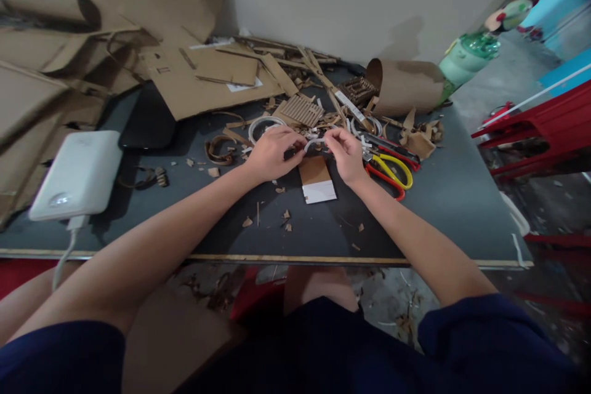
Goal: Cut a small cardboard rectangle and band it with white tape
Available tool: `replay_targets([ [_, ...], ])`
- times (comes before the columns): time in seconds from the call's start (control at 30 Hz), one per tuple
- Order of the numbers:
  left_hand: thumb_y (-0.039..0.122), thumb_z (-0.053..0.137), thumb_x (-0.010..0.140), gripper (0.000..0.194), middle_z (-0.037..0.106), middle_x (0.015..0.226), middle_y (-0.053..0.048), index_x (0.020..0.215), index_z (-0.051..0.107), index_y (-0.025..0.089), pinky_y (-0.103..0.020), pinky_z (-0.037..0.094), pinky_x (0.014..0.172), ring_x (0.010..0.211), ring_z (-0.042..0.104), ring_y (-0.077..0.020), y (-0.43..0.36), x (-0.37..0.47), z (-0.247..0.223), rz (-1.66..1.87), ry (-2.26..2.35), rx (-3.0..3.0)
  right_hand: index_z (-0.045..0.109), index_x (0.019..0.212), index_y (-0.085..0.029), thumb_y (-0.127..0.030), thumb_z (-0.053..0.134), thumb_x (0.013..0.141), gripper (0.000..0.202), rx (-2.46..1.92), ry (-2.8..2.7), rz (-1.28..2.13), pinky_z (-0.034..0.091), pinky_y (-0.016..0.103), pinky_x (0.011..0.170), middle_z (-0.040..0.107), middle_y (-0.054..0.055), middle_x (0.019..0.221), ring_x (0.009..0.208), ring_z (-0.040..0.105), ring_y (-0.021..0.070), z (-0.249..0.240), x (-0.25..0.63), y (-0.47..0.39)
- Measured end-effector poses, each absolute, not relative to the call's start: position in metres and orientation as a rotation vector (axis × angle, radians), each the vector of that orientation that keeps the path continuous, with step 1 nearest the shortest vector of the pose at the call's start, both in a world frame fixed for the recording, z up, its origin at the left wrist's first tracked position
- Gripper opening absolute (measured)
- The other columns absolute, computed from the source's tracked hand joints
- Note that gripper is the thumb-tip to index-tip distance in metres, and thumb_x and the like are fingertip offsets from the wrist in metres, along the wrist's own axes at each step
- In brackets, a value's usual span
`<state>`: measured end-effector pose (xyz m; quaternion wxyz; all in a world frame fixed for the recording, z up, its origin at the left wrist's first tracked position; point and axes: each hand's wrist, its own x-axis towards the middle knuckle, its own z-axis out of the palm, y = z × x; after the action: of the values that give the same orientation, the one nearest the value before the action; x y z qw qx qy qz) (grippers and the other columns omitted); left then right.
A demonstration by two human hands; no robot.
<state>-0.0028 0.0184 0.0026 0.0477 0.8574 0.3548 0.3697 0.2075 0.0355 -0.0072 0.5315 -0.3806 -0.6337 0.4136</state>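
Above the middle of the table, my left hand (276, 151) and my right hand (345, 152) pinch the two ends of a short white strip (314, 141), which bows slightly between them. It looks like tape or paper; I cannot tell which. Just below the strip lies a small cardboard piece (315, 167), brown at the far end and white at the near end. A white ring-shaped roll (252, 132) is partly hidden behind my left hand. Scissors (393, 172) with yellow and red handles rest beside my right hand.
Cardboard sheets (207, 83) and scraps cover the back and left. A white power bank (76, 173) with a cable lies at left, near a black object (150, 117). A cardboard tube (406, 86) and green bottle (468, 58) are at right. Red chairs (540, 132) stand beyond the table.
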Motion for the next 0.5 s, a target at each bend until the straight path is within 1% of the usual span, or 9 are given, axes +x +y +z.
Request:
replay_targets([
  [0.17, 0.031, 0.049, 0.096, 0.025, 0.072, 0.083, -0.008, 0.101, 0.069, 0.015, -0.038, 0.052, 0.085, 0.092, 0.067, -0.0232, 0.019, -0.004, 0.001, 1.144, 1.106, 2.611, 0.063, 0.081, -0.02, -0.04, 0.059, 0.092, 0.024, -0.847, -1.625, 0.836, 0.044, 0.026, 0.066, 0.059, 0.0, 0.079, 0.073, 0.055, 0.0104, 0.0, 0.211, 0.024],
  [0.3, 0.029, 0.05, 0.096, 0.024, 0.072, 0.081, -0.007, 0.102, 0.069, 0.015, -0.037, 0.053, 0.084, 0.092, 0.067, -0.0229, 0.019, -0.004, 0.0, 1.173, 1.064, 2.64, 0.064, 0.081, -0.02, -0.032, 0.056, 0.095, 0.021, -0.805, -1.735, 0.634, 0.045, 0.026, 0.066, 0.063, 0.002, 0.082, 0.076, 0.057, 0.0108, 0.012, 0.216, 0.016],
  [0.4, 0.025, 0.051, 0.097, 0.024, 0.073, 0.083, -0.008, 0.102, 0.07, 0.014, -0.036, 0.055, 0.081, 0.089, 0.068, -0.0224, 0.019, -0.003, 0.0, 1.223, 1.005, 2.668, 0.064, 0.079, -0.02, -0.032, 0.057, 0.094, 0.021, -0.85, -1.789, 0.538, 0.044, 0.027, 0.065, 0.064, 0.002, 0.08, 0.074, 0.057, 0.0114, 0.018, 0.221, 0.015],
  [0.5, 0.023, 0.051, 0.097, 0.024, 0.074, 0.085, -0.01, 0.1, 0.073, 0.012, -0.036, 0.056, 0.078, 0.086, 0.069, -0.0223, 0.019, -0.001, 0.0, 1.298, 0.943, 2.7, 0.064, 0.077, -0.021, -0.038, 0.06, 0.091, 0.023, -0.965, -1.765, 0.627, 0.043, 0.027, 0.062, 0.062, 0.0, 0.076, 0.07, 0.056, 0.0113, 0.018, 0.226, 0.018],
])
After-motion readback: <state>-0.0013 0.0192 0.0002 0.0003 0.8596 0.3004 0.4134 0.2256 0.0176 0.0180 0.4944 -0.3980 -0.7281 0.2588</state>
